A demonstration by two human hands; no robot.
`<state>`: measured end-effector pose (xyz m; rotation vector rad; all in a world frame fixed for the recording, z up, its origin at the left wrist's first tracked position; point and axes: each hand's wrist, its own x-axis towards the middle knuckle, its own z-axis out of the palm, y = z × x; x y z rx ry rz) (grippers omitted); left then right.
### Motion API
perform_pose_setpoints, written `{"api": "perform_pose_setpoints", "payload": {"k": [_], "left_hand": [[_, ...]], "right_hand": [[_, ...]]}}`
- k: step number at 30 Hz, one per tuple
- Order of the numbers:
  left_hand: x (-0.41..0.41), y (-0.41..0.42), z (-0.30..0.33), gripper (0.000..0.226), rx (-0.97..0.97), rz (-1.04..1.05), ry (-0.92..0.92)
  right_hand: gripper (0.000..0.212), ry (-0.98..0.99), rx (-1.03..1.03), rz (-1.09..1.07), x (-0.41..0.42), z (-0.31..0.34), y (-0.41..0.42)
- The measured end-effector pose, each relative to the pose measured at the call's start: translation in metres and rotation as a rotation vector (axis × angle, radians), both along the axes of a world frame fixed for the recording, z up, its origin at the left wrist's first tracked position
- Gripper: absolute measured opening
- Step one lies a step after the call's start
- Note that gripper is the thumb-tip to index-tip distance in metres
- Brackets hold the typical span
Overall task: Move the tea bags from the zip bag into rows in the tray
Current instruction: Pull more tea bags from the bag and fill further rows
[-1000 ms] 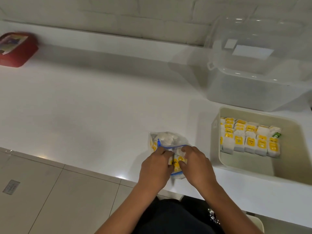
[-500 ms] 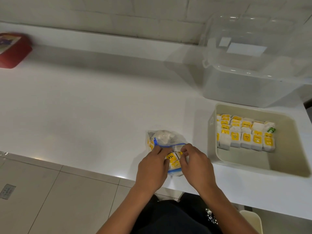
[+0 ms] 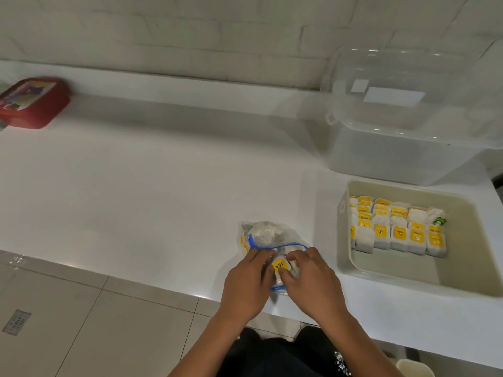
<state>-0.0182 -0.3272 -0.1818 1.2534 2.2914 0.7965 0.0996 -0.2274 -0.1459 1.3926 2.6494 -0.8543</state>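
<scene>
A clear zip bag (image 3: pixel 268 235) with a blue zip strip lies near the counter's front edge, with white and yellow tea bags inside. My left hand (image 3: pixel 249 284) holds the bag's open mouth on its left side. My right hand (image 3: pixel 310 278) pinches a tea bag with a yellow tag (image 3: pixel 280 265) at the mouth of the bag. To the right stands a beige tray (image 3: pixel 462 284). Rows of tea bags (image 3: pixel 397 227) fill its far half, one of them with a green tag at the right end. The tray's near half is bare.
A large clear plastic box (image 3: pixel 408 148) with its lid raised stands behind the tray, against the white brick wall. A red container (image 3: pixel 35 104) sits at the far left of the white counter (image 3: pixel 136 191). Grey floor tiles show below the counter's edge.
My hands have stayed at the bag's mouth. My right fingers have closed on a yellow-tagged tea bag, which now shows more plainly between the hands. The view has shifted slightly.
</scene>
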Motion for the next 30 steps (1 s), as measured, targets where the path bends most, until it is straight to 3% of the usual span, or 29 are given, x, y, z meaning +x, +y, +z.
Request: {"api": "perform_pose_setpoints", "payload": {"k": [4, 8, 13, 17, 20, 23, 27, 30], "left_hand": [[0.001, -0.001, 0.0, 0.032, -0.005, -0.004, -0.03], [0.001, -0.001, 0.004, 0.033, -0.005, -0.019, -0.062], [0.005, -0.007, 0.015, 0.012, 0.045, 0.124, -0.117], [0.004, -0.01, 0.031, 0.023, 0.05, 0.178, -0.123], [0.003, -0.009, 0.045, 0.032, 0.017, 0.123, -0.018], [0.006, -0.008, 0.05, 0.021, 0.055, 0.194, -0.066], [0.004, -0.012, 0.045, 0.056, 0.022, 0.245, -0.022], [0.006, -0.01, 0.046, 0.046, 0.016, 0.228, -0.223]], "right_hand": [[0.021, -0.012, -0.022, 0.025, -0.002, 0.0, 0.001], [0.007, 0.112, -0.099, -0.032, -0.003, 0.002, 0.005], [0.011, 0.281, -0.235, -0.163, 0.0, 0.01, 0.009], [0.011, 0.424, -0.454, -0.323, 0.0, 0.03, 0.014], [0.014, 0.499, -0.607, -0.411, -0.001, 0.042, 0.015], [0.016, 0.601, -0.736, -0.473, -0.003, 0.045, 0.011], [0.011, 0.682, -0.949, -0.543, -0.003, 0.041, 0.004], [0.009, 0.689, -1.023, -0.556, -0.001, 0.035, -0.002]]}}
